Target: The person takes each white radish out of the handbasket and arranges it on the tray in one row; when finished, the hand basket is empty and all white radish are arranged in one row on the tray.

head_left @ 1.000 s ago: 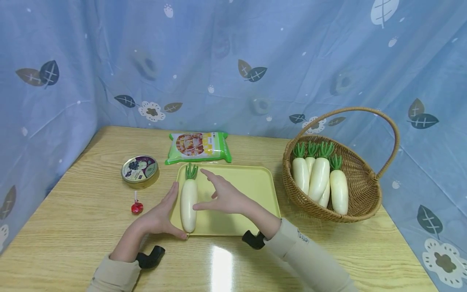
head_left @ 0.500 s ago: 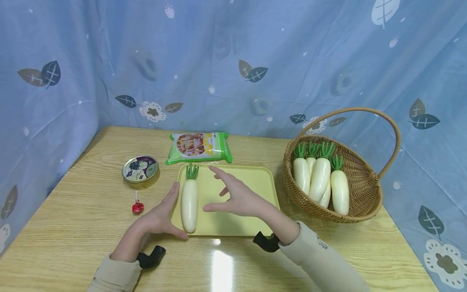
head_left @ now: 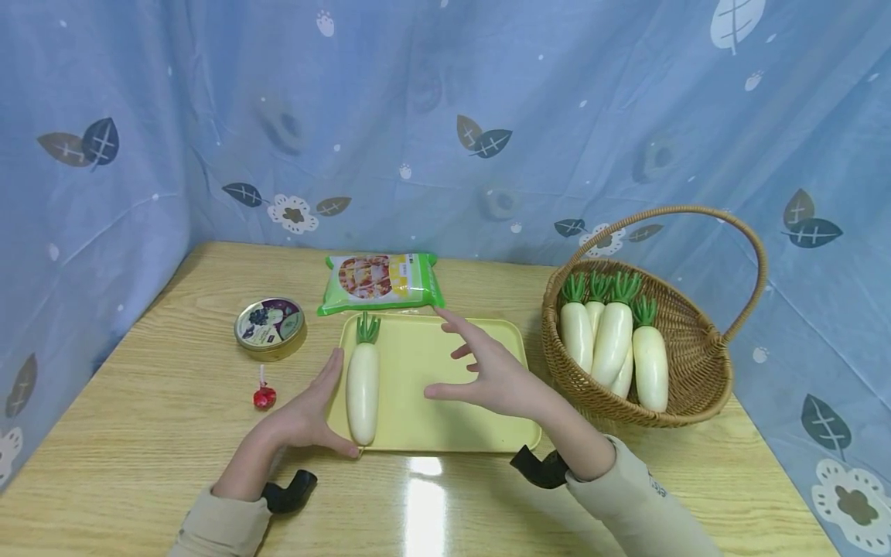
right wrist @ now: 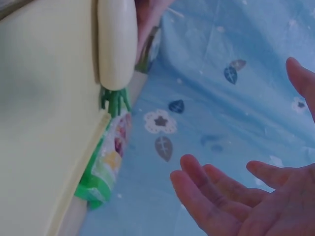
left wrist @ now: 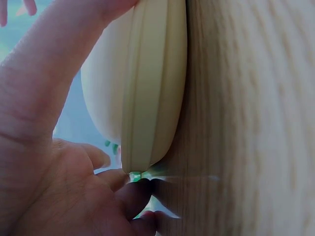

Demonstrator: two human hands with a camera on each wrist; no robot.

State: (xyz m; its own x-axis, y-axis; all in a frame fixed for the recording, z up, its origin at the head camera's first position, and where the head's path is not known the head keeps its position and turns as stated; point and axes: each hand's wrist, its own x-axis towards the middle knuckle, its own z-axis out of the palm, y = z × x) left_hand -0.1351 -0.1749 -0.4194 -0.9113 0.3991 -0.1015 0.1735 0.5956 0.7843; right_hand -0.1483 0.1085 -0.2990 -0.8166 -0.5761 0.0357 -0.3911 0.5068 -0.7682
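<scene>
A white radish (head_left: 363,394) with a green top lies lengthwise along the left side of a yellow tray (head_left: 411,363). My left hand (head_left: 305,418) rests at the tray's left edge, fingers stretched along the side and thumb out at the front left corner. In the left wrist view the thumb (left wrist: 54,59) reaches the tray rim (left wrist: 147,88), and the fingertips lie by its far end. Over the middle right of the tray hovers my right hand (head_left: 497,377), fingers spread and nothing in them. The right wrist view shows the right-hand fingers (right wrist: 211,191) apart from the radish (right wrist: 117,44).
A wicker basket (head_left: 703,387) with a tall handle stands at the right, holding several white radishes (head_left: 612,340). Behind the tray lies a green snack bag (head_left: 379,282). Left of it are a round tin (head_left: 269,329) and a red lollipop (head_left: 264,398). A blue curtain (head_left: 418,116) closes the back.
My right hand has moved right, away from the radish toward the tray's right side. The left hand stays at the tray's left edge, and the radish lies where it was.
</scene>
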